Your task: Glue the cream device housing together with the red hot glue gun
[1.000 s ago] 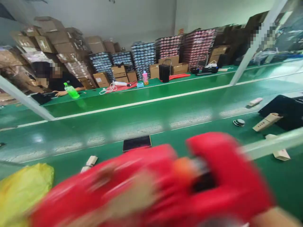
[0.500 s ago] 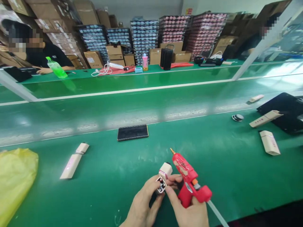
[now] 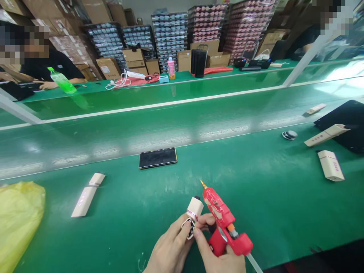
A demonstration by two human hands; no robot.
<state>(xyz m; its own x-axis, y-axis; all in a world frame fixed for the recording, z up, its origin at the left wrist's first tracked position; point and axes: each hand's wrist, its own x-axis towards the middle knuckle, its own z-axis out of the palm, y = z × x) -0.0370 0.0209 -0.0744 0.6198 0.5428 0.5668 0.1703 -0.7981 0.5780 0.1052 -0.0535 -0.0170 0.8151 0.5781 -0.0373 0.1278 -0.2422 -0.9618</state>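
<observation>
Red hot-glue gun point(image 3: 220, 216) is clenched in the right hand point(image 3: 220, 263), while a cream cylindrical casing point(image 3: 195, 209) is grasped in the left hand point(image 3: 169, 246), just beside the nozzle.

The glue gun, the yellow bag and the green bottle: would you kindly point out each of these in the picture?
Glue gun point(image 3: 218, 207), head view, red barrel.
Yellow bag point(image 3: 18, 223), head view, middle.
Green bottle point(image 3: 61, 80), head view, bottle body.
</observation>
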